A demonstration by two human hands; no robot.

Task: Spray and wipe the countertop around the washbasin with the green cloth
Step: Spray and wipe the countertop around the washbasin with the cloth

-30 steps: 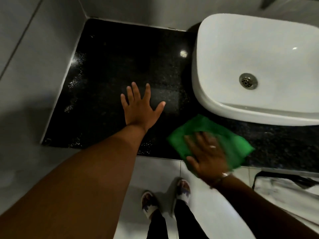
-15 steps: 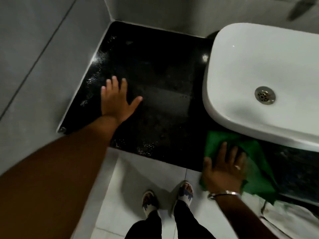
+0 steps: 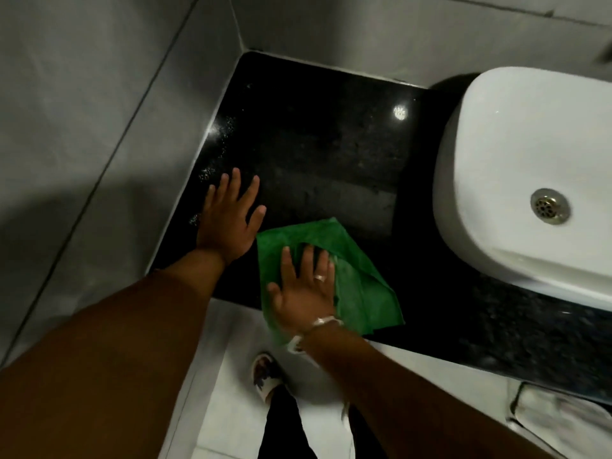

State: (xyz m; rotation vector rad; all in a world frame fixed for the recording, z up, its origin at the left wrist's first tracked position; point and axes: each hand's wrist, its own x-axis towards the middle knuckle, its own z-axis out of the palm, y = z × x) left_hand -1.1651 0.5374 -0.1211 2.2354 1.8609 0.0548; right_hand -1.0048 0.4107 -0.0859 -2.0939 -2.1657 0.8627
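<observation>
The black speckled countertop fills the corner left of the white washbasin. The green cloth lies spread near the counter's front edge. My right hand presses flat on the cloth's left part, fingers apart, with a ring and a bracelet on it. My left hand rests flat and open on the bare counter just left of the cloth, close to the left wall. Droplets glisten along the counter's left edge. No spray bottle is in view.
Grey tiled walls close the counter on the left and at the back. The basin's metal drain sits at the right. Below the counter are white floor tiles, my feet, and a white cloth item at the lower right.
My right hand has slid the green cloth leftward, from in front of the basin to beside my left hand. My left hand stays flat on the counter near the left wall.
</observation>
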